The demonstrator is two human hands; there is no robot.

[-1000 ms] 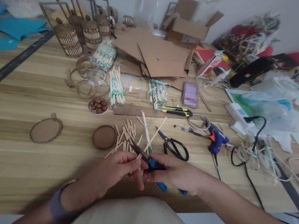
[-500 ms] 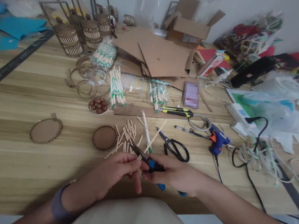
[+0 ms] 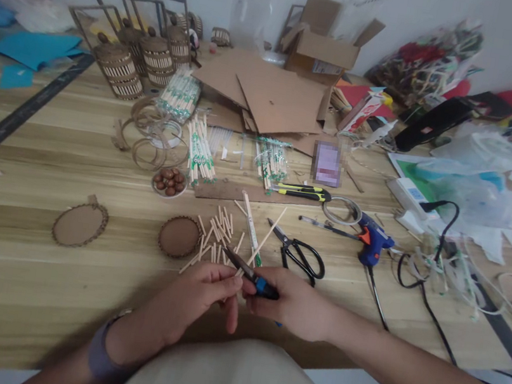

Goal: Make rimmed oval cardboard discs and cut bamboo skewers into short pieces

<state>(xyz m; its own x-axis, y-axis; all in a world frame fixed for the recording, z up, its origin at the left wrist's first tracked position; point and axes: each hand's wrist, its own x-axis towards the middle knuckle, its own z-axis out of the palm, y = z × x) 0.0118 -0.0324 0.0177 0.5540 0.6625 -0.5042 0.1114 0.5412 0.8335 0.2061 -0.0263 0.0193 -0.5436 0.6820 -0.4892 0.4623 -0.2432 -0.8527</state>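
My right hand (image 3: 292, 303) is closed around long-nosed pliers (image 3: 253, 276) with dark jaws and blue-and-black handles. My left hand (image 3: 204, 296) pinches a thin wooden stick (image 3: 270, 236) that slants up to the right, and the plier jaws cross it near my fingertips. Where the jaws meet the stick is partly hidden by my fingers. Just beyond lie several short cut stick pieces (image 3: 219, 228) and a paper-wrapped pair of chopsticks (image 3: 251, 228). A round cardboard disc with a dark beaded rim (image 3: 179, 236) sits left of the pieces.
Black-handled scissors (image 3: 301, 256), a blue glue gun (image 3: 376, 241), a utility knife (image 3: 304, 191) and a tape roll (image 3: 342, 211) lie to the right. A bowl of brown beads (image 3: 169, 182) and another disc (image 3: 80, 225) are left. Cardboard sheets (image 3: 282, 99) and small lidded bucket models (image 3: 118, 69) stand behind.
My right hand has squeezed the pliers: the blue handle ends, spread below the hand before, are drawn together and mostly hidden. The left hand still pinches the stick in nearly the same place.
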